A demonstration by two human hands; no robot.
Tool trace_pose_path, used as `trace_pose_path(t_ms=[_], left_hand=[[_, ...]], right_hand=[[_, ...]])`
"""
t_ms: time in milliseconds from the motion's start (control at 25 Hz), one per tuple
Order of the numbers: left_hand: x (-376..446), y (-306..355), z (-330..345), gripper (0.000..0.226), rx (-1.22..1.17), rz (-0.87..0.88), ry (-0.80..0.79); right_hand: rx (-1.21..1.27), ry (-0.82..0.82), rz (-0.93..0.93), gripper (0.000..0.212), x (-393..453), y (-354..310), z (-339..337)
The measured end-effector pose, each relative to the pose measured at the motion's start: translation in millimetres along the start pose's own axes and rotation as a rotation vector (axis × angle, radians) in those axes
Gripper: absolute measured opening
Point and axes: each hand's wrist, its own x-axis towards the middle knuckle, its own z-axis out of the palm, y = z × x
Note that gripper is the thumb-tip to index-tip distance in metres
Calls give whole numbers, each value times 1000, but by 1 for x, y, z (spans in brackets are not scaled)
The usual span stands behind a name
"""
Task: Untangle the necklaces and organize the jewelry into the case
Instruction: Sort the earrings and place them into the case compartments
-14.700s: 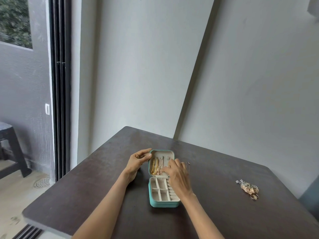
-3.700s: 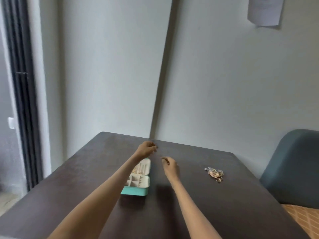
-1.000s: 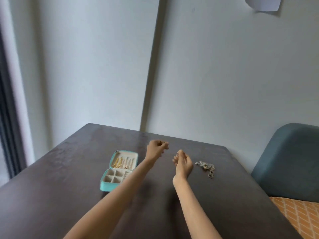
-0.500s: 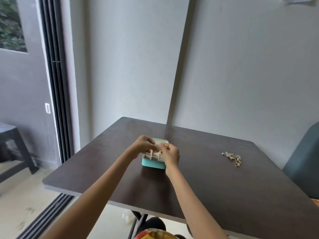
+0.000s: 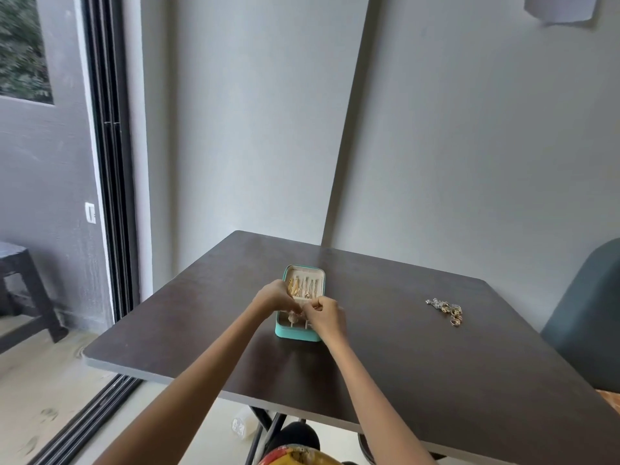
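Observation:
A small teal jewelry case [image 5: 295,333] lies open on the dark table [image 5: 419,364], with gold necklaces [image 5: 295,286] hanging in its cream lid. My left hand [image 5: 273,297] and my right hand [image 5: 323,313] are both curled over the case's lower tray, close together, fingertips pinched as if on a thin chain too fine to make out. A small piece shows in a tray compartment [image 5: 293,318] between the hands. A heap of tangled silver and gold jewelry [image 5: 446,307] lies on the table well to the right.
A teal chair back [image 5: 590,313] stands at the table's right side. A sliding door track [image 5: 110,162] and a dark stool [image 5: 20,286] are at the left. The table's left corner [image 5: 88,357] is close to the door.
My hands moved from mid-air near the jewelry heap back to the case and now work over its tray. The view swung left and dropped slightly.

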Motion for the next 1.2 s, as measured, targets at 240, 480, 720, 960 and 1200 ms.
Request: trace_pose_path(t_ms=[240,480,720,960,1200], left_hand=[[-3,2,-9,22,55,-15,-104],[6,6,-10,12,-63,-57,-135],[21,9,-5,19,98,-58,-42],[22,8,-4,30,234,-81,20],[24,12,-5,34,193,-75,3]], right_hand=[[-35,-10,17,46,3,1,-5],[88,-57,-34,32,8,14,-1],[157,20,-128,24,7,21,3],[241,129,-159,27,8,26,6],[166,48,-211,29,11,33,12]])
